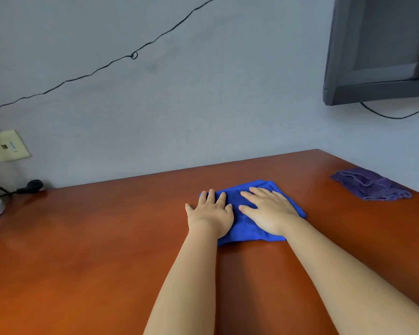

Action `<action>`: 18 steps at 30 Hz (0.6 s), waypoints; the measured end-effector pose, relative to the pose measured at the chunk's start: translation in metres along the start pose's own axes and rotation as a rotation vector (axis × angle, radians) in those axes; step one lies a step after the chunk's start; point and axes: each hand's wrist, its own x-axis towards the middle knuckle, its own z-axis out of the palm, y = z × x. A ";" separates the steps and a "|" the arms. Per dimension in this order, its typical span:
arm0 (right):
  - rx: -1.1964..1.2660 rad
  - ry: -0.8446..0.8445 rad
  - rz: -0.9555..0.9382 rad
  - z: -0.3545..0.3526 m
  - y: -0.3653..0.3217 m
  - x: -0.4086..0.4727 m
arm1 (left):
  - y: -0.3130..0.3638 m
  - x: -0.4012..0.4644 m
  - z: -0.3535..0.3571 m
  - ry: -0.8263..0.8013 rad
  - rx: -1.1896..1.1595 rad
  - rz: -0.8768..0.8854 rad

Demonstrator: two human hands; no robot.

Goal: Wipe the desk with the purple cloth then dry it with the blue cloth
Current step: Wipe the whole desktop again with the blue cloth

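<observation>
Pressing flat, my left hand (209, 211) lies with fingers spread wide, its palm on the near-left part of the blue cloth (243, 220) and its thumb and outer edge spilling onto the bare wood. My right hand (267, 210) lies just beside it, also splayed and flat, covering the right half of the cloth; neither hand grips anything, both simply bear down. Under them the blue cloth sits folded into a rough rectangle, its long axis running from near-left to far-right, towards the back of the worktop (94, 250). I judge this to be the drying step, since the purple cloth (370, 186) lies crumpled and untouched well apart, far off to the right near the worktop's back corner, on the right hand's side. What the next stroke turns on is the broad bare stretch of wood to the left of the cloth: the left hand leads that way. I cannot tell from the sheen whether moisture remains there. Farther out, a dark plug (32, 186) rests at the back-left edge, a wall plate (7, 146) above it, and a monitor (382, 49) hangs at upper right.
</observation>
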 end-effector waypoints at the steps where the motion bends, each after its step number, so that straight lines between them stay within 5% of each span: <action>1: 0.001 0.002 0.001 0.000 0.003 0.014 | -0.001 0.015 -0.001 0.002 -0.002 0.000; 18: 0.030 0.025 0.002 0.002 0.035 0.191 | -0.020 0.197 -0.011 0.045 0.008 -0.018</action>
